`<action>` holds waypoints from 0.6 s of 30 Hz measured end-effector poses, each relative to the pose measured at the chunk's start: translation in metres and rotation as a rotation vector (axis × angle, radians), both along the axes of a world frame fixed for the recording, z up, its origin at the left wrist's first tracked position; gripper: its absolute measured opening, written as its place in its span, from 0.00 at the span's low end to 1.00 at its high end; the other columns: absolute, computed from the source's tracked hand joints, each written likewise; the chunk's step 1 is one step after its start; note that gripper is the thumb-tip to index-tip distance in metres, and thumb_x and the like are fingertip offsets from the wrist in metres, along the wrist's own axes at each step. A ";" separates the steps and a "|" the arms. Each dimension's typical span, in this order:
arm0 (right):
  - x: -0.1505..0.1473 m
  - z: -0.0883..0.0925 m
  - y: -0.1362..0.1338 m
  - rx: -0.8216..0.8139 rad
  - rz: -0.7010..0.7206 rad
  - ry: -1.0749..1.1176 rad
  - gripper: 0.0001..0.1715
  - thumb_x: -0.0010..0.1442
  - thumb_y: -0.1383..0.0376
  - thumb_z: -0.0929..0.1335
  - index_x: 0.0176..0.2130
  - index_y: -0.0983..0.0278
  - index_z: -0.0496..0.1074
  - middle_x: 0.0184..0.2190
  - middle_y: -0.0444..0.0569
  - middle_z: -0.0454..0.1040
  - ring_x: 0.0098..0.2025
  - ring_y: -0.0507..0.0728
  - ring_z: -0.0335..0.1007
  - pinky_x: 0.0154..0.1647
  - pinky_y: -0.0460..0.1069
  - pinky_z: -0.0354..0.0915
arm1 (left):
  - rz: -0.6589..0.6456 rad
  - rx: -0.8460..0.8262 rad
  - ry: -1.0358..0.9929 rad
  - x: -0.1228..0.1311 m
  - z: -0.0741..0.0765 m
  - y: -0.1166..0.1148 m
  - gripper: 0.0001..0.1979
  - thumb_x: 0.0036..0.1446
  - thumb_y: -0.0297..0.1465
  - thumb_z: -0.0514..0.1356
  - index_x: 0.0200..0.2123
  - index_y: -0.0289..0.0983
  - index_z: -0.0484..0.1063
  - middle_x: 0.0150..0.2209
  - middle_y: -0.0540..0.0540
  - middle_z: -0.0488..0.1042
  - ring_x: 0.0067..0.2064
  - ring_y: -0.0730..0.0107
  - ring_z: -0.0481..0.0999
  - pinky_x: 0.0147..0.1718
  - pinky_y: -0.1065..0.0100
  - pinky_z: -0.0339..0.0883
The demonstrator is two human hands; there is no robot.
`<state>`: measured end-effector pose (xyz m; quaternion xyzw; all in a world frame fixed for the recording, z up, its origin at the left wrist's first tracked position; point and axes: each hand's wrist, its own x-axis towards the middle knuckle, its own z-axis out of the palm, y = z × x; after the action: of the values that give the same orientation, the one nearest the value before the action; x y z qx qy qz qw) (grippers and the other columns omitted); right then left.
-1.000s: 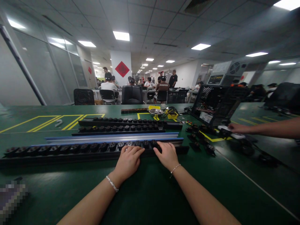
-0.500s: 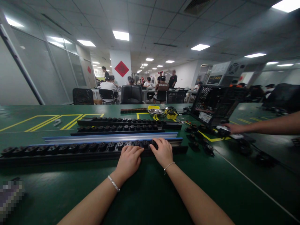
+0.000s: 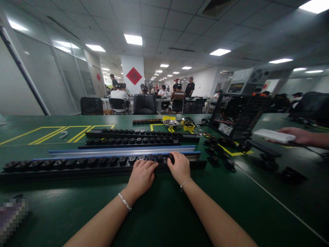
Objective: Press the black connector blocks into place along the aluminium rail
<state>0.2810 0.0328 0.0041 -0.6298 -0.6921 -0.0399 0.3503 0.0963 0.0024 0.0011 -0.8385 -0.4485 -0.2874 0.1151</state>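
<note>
A long black rail (image 3: 102, 171), set with a row of round black socket modules (image 3: 112, 161), lies across the bench in front of me. My left hand (image 3: 142, 176) is closed over its near edge, fingers together and thumb to the right. At the right end of the row, my right hand (image 3: 179, 167) grips one dark round socket module (image 3: 170, 157) between thumb and fingers. The palm side of each hand is hidden. Just behind runs a bare silver rail with blue edges (image 3: 123, 151).
Two more filled black rails (image 3: 144, 133) lie farther back. Loose black modules (image 3: 212, 151) sit to the right, near an open computer case (image 3: 236, 113). A co-worker's hand (image 3: 299, 136) holds a white bar-shaped object (image 3: 275, 136). A metal bowl (image 3: 170, 122) stands behind.
The co-worker's hand has risen and moved right, lifting the white object off the bench. My left hand has stayed put; my right hand has barely shifted, and the dark module under its fingers shows more.
</note>
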 end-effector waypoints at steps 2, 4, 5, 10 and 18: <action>0.000 0.000 0.000 -0.003 0.004 0.001 0.18 0.57 0.60 0.61 0.45 0.62 0.69 0.45 0.49 0.72 0.47 0.58 0.63 0.49 0.52 0.54 | 0.000 0.000 0.001 0.000 0.000 0.000 0.18 0.55 0.26 0.51 0.48 0.43 0.69 0.46 0.47 0.73 0.46 0.63 0.68 0.50 0.55 0.55; 0.000 0.001 -0.001 -0.009 0.006 -0.002 0.18 0.57 0.60 0.61 0.45 0.62 0.69 0.44 0.49 0.73 0.47 0.58 0.63 0.49 0.52 0.54 | -0.002 0.004 0.001 -0.001 0.001 0.000 0.18 0.55 0.26 0.51 0.48 0.43 0.69 0.46 0.47 0.73 0.46 0.63 0.69 0.50 0.55 0.55; 0.000 0.002 -0.001 -0.013 0.006 -0.006 0.18 0.57 0.60 0.61 0.45 0.62 0.69 0.44 0.49 0.73 0.47 0.58 0.63 0.49 0.52 0.54 | -0.002 0.005 0.001 -0.001 0.001 -0.001 0.18 0.55 0.26 0.51 0.48 0.43 0.69 0.46 0.47 0.73 0.46 0.63 0.69 0.50 0.55 0.55; -0.001 0.004 -0.001 -0.018 -0.002 -0.019 0.17 0.56 0.61 0.61 0.45 0.61 0.69 0.42 0.49 0.73 0.46 0.58 0.63 0.48 0.51 0.54 | 0.002 -0.001 -0.001 -0.001 0.001 -0.001 0.18 0.54 0.25 0.52 0.47 0.43 0.69 0.46 0.47 0.73 0.46 0.63 0.69 0.49 0.55 0.55; 0.000 0.003 0.000 -0.024 -0.022 -0.016 0.16 0.56 0.62 0.62 0.43 0.62 0.70 0.41 0.50 0.73 0.44 0.56 0.64 0.46 0.50 0.54 | 0.003 -0.014 -0.002 -0.001 0.002 -0.002 0.18 0.54 0.25 0.53 0.47 0.43 0.69 0.46 0.48 0.74 0.46 0.64 0.69 0.49 0.56 0.55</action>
<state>0.2815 0.0332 0.0074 -0.6410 -0.6885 -0.0406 0.3368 0.0955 0.0009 0.0030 -0.8382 -0.4519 -0.2850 0.1094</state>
